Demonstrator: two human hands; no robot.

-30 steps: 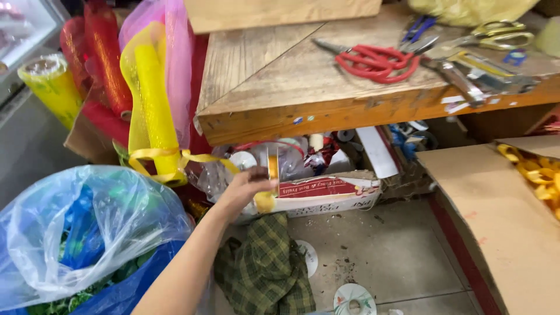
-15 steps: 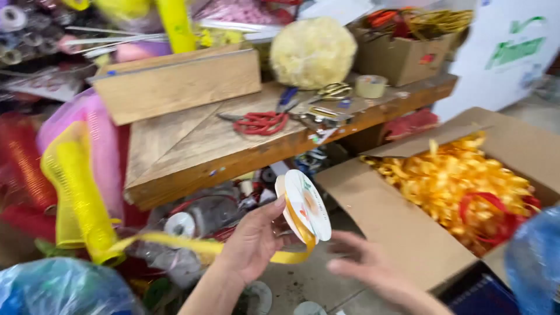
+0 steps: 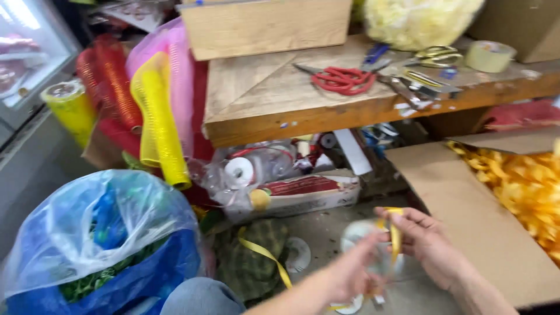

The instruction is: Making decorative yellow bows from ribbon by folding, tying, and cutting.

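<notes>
Head view: left hand point(image 3: 350, 274) and right hand point(image 3: 423, 239) both pinched on yellow ribbon point(image 3: 395, 233), near floor; spool (blurred) no longer raised beside cardboard box point(image 3: 466, 198); ribbon tail trailing left.

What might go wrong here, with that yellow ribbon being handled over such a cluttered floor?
1. The yellow ribbon trails loose over the checked cloth on the floor, so it may snag or pick up dirt.
2. The left hand and right hand are blurred around the spool, so the grip looks unsettled; the ribbon might slip or tangle.
3. The red scissors lie near the bench edge above and might be knocked off.
</notes>
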